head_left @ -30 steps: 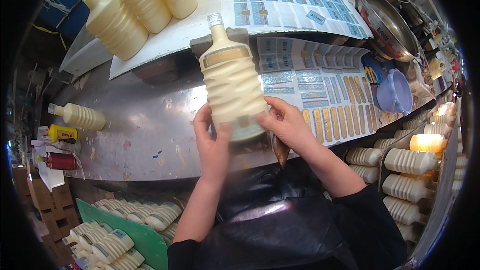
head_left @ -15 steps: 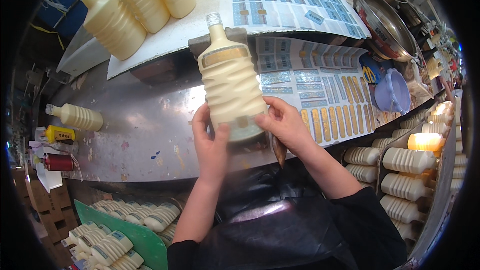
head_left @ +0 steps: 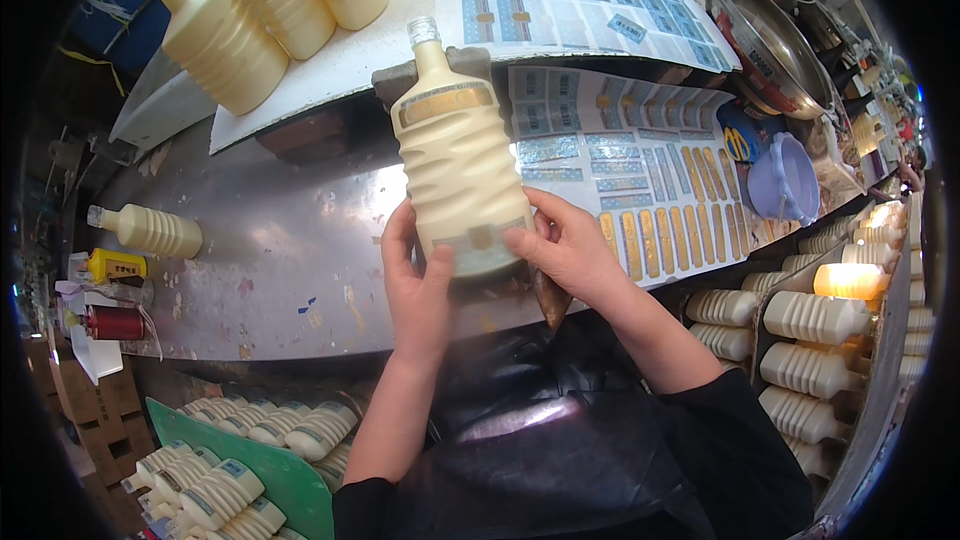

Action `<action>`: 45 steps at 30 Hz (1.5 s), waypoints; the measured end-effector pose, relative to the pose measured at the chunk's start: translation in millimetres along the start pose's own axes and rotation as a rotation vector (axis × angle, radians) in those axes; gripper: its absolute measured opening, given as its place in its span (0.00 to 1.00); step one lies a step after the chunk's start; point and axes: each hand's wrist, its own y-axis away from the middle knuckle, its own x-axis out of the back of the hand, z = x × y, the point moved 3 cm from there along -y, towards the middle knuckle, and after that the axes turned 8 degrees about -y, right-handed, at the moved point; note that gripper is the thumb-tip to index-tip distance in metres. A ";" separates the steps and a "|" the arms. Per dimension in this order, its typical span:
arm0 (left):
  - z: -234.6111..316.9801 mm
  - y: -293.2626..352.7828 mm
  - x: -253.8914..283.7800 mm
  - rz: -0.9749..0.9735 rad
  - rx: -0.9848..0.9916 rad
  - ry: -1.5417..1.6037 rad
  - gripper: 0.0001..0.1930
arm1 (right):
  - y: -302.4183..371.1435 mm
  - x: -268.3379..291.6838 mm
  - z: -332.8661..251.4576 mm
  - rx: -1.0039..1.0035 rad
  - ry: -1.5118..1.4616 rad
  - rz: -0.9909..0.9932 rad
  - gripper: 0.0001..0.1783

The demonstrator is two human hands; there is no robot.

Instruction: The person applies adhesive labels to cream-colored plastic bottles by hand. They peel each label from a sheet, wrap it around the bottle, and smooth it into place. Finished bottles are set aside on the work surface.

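Observation:
A cream ribbed bottle [head_left: 460,165] with a clear threaded neck lies between my hands, its neck pointing away from me. Gold and grey labels show near its shoulder and its base. My left hand [head_left: 415,265] grips the lower left side, thumb on the front near the base. On the lower right side, my right hand [head_left: 565,245] presses its thumb beside the base label. A brown pointed tool [head_left: 551,302] sticks out below the right hand; how it is held is hidden. Behind the bottle's neck sits a grey block [head_left: 395,82].
Sheets of gold and blue labels [head_left: 640,205] lie right of the bottle, near a lilac bucket [head_left: 785,180]. Several cream bottles [head_left: 225,50] stand on the white shelf [head_left: 420,0]. One bottle [head_left: 150,230] lies at the left. Stacked bottles flank me, left behind a green board [head_left: 250,470].
The bottle and both hands stay almost in place, with the bottle's neck a little farther up and left. The whole view has shifted slightly.

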 end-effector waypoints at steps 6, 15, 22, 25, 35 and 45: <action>-0.5 0.0 0.3 0.001 0.021 0.027 0.36 | -0.8 1.0 3.1 0.002 -0.011 0.007 0.34; 2.6 -0.5 -0.3 0.003 0.048 0.007 0.36 | -1.5 -0.1 5.3 -0.024 -0.068 0.018 0.34; 3.1 -0.7 -0.1 -0.001 0.062 -0.023 0.36 | -1.4 0.4 1.2 -0.031 0.040 0.043 0.32; 2.8 -0.7 0.0 -0.005 0.064 -0.033 0.36 | -1.0 -0.7 -1.2 -0.022 0.042 0.052 0.31; 3.8 0.1 -1.9 -0.001 0.066 0.001 0.35 | -0.5 -1.2 -0.5 -0.029 0.007 0.055 0.31; -7.1 2.1 11.0 0.003 0.101 0.088 0.25 | -0.7 5.4 5.7 0.002 -0.144 -0.025 0.27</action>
